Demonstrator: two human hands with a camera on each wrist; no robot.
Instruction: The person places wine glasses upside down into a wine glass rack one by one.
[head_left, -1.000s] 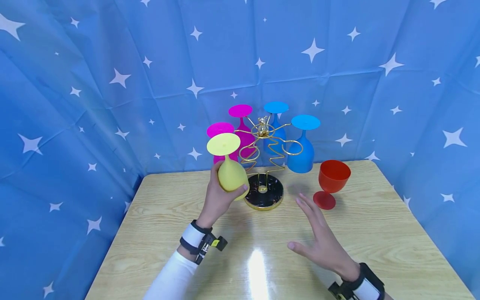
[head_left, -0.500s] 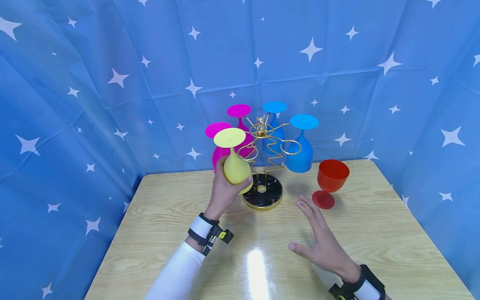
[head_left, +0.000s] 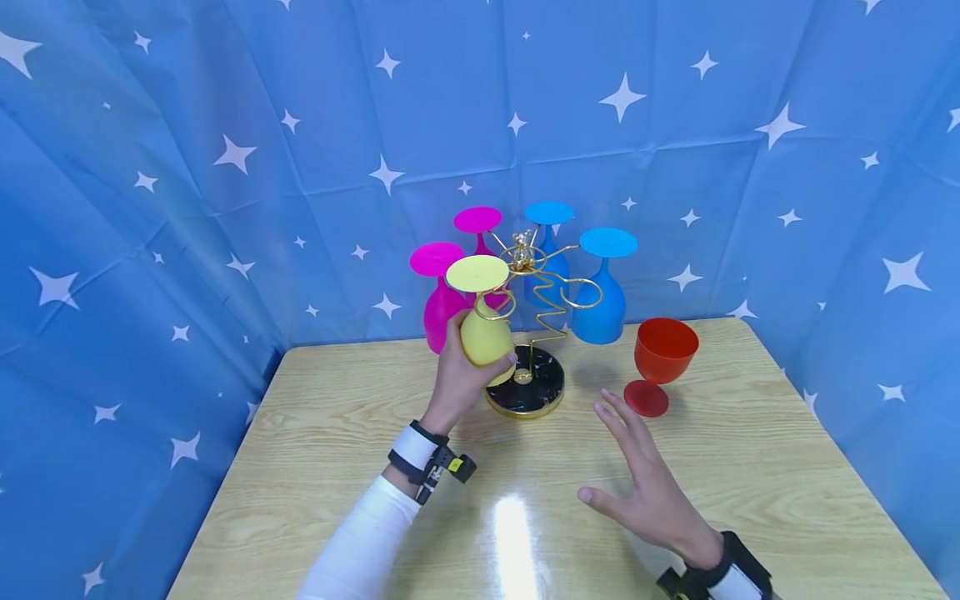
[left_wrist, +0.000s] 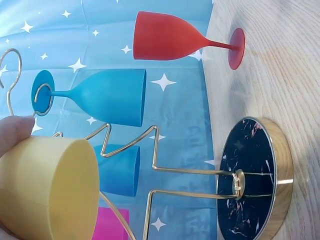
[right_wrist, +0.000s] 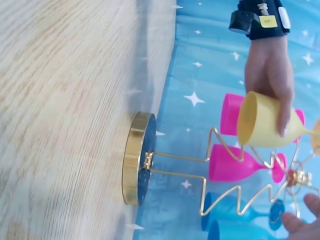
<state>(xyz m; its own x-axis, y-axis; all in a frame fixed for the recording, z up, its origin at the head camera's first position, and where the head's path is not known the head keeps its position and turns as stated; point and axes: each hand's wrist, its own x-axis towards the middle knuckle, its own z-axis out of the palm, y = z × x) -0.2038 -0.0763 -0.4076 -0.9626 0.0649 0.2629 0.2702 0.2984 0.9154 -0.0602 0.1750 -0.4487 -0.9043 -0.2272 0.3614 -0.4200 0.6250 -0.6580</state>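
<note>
My left hand (head_left: 468,367) grips the bowl of an upside-down yellow goblet (head_left: 486,337), thumb in front. Its foot is up at the front-left wire loop of the gold glass rack (head_left: 551,308); the loop seems to lie around or against the stem, I cannot tell which. Two magenta goblets (head_left: 438,312) and two blue goblets (head_left: 603,304) hang foot-up from other loops. My right hand (head_left: 652,492) hovers over the table with fingers spread, holding nothing. Beyond it a red goblet (head_left: 663,354) stands upright. In the left wrist view the yellow bowl (left_wrist: 50,190) faces the rack's base.
The rack's round black base (head_left: 536,387) with a gold rim stands on the pale wooden table (head_left: 322,467). A small gold bear figure (head_left: 522,250) tops the rack. Behind hangs a blue curtain (head_left: 315,208) with white stars. One front-right loop (head_left: 583,294) holds no goblet.
My left hand has carried the yellow goblet rightward, from beside the rack to its front-left loop. The right hand has hardly moved.
</note>
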